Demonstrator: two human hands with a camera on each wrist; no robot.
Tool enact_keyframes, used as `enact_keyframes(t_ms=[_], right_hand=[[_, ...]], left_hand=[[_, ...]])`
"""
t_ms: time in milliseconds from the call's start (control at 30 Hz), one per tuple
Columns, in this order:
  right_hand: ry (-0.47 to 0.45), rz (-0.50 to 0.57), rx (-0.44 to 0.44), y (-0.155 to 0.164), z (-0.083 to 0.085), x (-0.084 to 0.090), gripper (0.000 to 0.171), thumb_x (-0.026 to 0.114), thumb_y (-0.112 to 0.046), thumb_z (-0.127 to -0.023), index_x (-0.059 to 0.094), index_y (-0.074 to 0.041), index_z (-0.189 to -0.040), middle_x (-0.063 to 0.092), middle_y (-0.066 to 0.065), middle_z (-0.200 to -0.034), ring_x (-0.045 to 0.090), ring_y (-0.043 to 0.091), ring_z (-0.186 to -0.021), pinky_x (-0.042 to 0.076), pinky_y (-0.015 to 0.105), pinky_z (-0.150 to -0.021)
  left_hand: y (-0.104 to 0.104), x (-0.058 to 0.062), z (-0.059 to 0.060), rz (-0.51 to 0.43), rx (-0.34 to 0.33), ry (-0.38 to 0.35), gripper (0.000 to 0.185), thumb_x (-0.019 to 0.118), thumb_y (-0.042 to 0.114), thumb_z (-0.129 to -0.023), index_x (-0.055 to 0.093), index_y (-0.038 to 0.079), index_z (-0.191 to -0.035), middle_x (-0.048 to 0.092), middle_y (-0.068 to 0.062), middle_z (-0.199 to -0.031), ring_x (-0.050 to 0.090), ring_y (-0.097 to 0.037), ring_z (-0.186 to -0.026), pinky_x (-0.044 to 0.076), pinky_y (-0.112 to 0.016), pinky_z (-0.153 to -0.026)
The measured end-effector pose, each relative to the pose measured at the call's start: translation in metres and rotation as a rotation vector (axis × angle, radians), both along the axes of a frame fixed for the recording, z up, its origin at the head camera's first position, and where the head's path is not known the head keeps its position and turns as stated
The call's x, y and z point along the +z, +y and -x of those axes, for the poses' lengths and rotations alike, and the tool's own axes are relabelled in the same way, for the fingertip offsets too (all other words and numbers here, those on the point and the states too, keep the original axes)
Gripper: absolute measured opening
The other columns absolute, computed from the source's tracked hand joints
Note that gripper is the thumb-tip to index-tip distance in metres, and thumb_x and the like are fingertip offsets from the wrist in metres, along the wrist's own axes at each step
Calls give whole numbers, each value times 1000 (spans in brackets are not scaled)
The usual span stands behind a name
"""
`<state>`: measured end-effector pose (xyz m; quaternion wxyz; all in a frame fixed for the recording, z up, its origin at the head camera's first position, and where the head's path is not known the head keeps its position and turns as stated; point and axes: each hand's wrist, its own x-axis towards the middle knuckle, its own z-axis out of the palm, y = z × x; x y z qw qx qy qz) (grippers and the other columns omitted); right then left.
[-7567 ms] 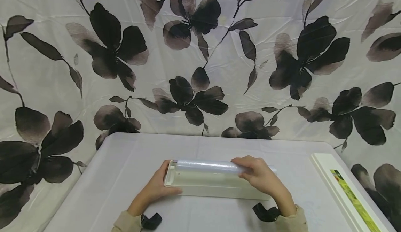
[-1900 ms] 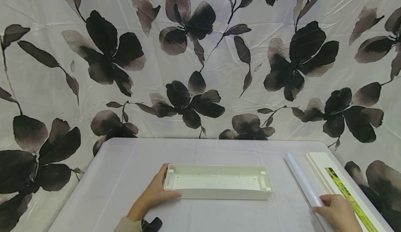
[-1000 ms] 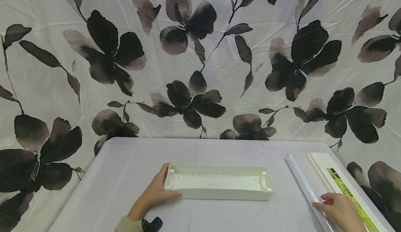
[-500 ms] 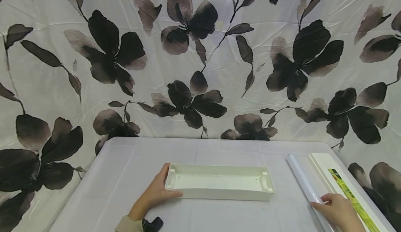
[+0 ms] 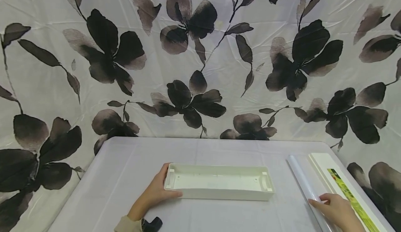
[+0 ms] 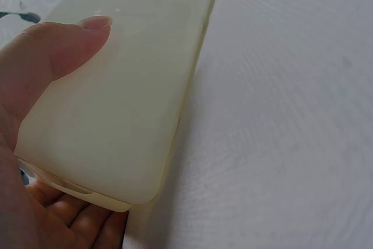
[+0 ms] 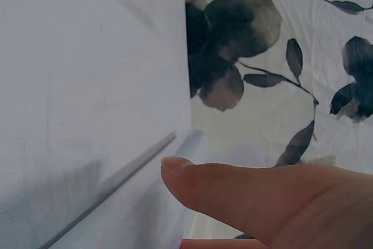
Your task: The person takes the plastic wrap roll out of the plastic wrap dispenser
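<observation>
In the head view my left hand [image 5: 158,190] grips the left end of a cream plastic wrap dispenser box [image 5: 225,193], an open trough with small holders inside each end. The left wrist view shows my thumb [image 6: 81,45] flat along the box's side wall and fingers under its end. At the right, a roll of plastic wrap [image 5: 300,179] lies slanted on the table. My right hand [image 5: 339,211] holds it near its front part, thumb laid across the top and fingers bent on the far side. In the right wrist view the thumb [image 7: 221,193] covers part of the roll.
A long white lid [image 5: 319,162] with a yellow-green label [image 5: 351,193] lies just right of the roll, along the table's right edge. A white cloth covers the table [image 5: 244,214]. Behind hangs a floral curtain [image 5: 235,68].
Since the oldest frame, my right hand has taken the roll from over the box to the table's right side. Lately the right thumb has shifted slightly across the roll. My left hand stays put.
</observation>
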<state>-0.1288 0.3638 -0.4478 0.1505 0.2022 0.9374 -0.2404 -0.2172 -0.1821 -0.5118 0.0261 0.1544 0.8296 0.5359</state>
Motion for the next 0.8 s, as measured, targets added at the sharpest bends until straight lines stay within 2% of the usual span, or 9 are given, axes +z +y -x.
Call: enact_keyframes(t_ms=[267,467,633,733,800], right_hand=[[6,11,24,-1,5,5,82,72,-51,-85,50,20,-119,63,24,-90,57,26,-77,51,44,-70],[81,-25,95,-6,9,11,84,70,-54,-86,50,20,-122,59,37,-108,60,47,-95,51,53,-76],[146,-75,78,-13,9,19,85,69,-55,-86,50,18,-125,54,39,-121,55,54,-105,51,56,-78],[241,-103,101,-18,8,24,81,67,-53,-89,49,16,-127,53,40,-122,56,55,-105,51,57,-78],[367,-130,132,-24,5,26,73,68,-47,-91,50,14,-128,54,39,-122,56,54,-104,49,59,-78]], left_hand=[[0,-4,3,-26,-26,28,95,95,29,-62,41,15,-140,58,-5,-131,54,-24,-120,37,-53,-104],[0,-7,5,-22,-32,47,94,95,30,-62,41,15,-139,58,-5,-129,55,-23,-118,40,-47,-102],[1,-6,5,-3,-38,25,98,95,33,-63,38,15,-141,57,-5,-131,54,-23,-120,39,-50,-103],[-2,-4,5,27,-53,2,103,94,36,-63,35,13,-143,55,-4,-134,53,-23,-120,38,-51,-103],[-6,0,4,41,-75,-4,106,94,35,-63,33,11,-146,53,-5,-136,52,-25,-122,38,-52,-103]])
